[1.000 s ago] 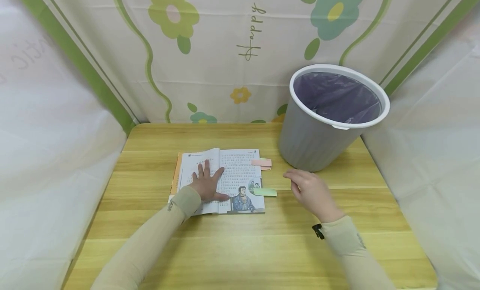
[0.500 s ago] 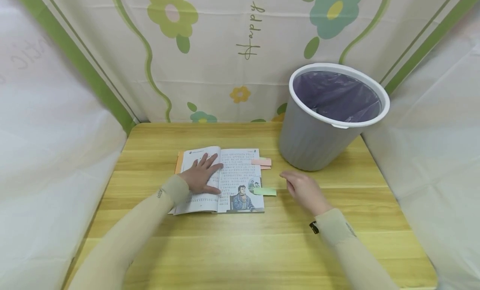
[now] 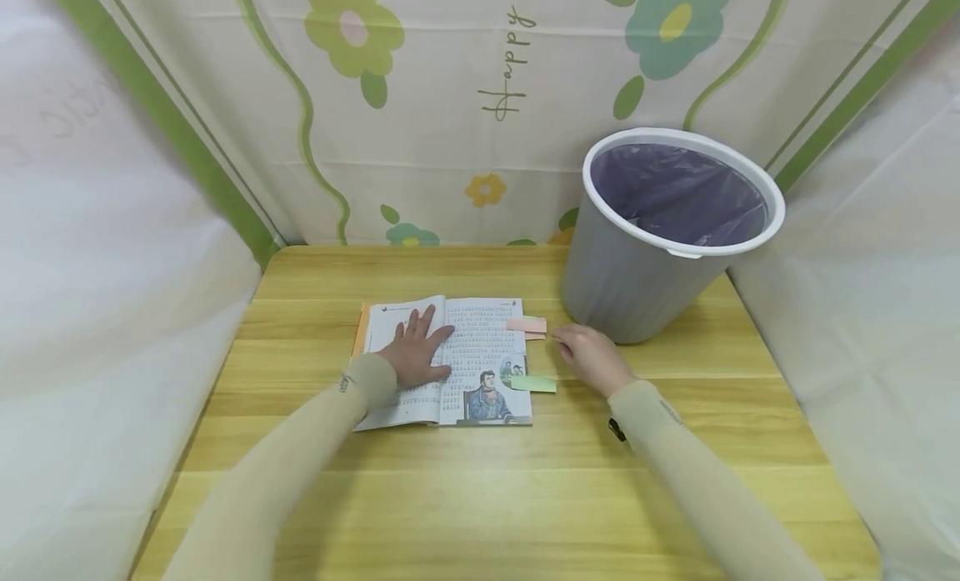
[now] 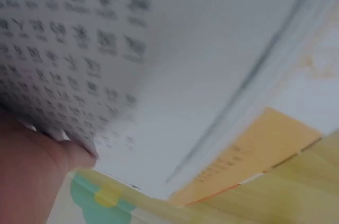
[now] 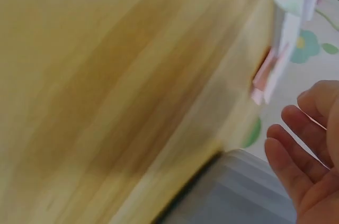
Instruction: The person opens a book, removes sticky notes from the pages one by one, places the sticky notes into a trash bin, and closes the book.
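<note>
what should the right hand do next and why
Probably ease the right hand toward the book and pinch the pink tabs: it looks empty and sits just short of their free ends, which stick out past the page edge, while the left hand lies spread on the facing page.

Curtained desk nook: floral cloth backdrop point(image 3: 427, 139), white side sheets point(image 3: 112, 314), wood-grain table point(image 3: 480, 498).

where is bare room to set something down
Bare: yellow wood-grain tabletop between the beige sleeves, in front of the open printed book; also beyond it. Crowded: around the right grip, beside pink paper tabs and the round grey plastic bin.
</note>
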A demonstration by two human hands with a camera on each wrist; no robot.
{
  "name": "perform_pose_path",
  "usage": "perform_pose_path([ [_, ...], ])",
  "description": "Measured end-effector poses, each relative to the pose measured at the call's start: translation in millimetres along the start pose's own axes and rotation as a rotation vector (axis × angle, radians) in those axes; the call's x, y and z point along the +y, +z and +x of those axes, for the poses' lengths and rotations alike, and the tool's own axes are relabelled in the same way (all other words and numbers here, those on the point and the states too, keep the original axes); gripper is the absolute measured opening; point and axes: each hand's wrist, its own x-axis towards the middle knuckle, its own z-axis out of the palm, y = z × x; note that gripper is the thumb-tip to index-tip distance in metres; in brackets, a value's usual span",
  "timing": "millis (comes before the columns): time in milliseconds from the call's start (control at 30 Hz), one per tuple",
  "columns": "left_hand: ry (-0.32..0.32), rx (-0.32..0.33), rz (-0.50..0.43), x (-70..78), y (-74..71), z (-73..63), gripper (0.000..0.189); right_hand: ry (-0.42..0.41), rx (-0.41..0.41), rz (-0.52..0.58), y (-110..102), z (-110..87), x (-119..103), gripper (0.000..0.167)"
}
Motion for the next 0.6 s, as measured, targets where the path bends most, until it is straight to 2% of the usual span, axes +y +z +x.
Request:
perform_pose_path([
  [133,-0.033,0.037,0.044,8.3,2.8,2.5,0.084,-0.012,-0.008,-0.017,10,12.0,4,0.022],
  [267,-0.05,0.032,0.088,13.9,1.8,4.9,0.093,-0.037,0.003,-0.053,20,22.2,5,0.02],
  [400,-0.106,-0.028,0.119,25.0,-6.8,7.4,0.106,-0.08,0.014,-0.091,28,30.5,7,0.019],
  [600,-0.245,-0.138,0.155,45.8,-24.1,7.6,0.127,-0.16,-0.001,-0.137,38,42.8,5,0.021],
])
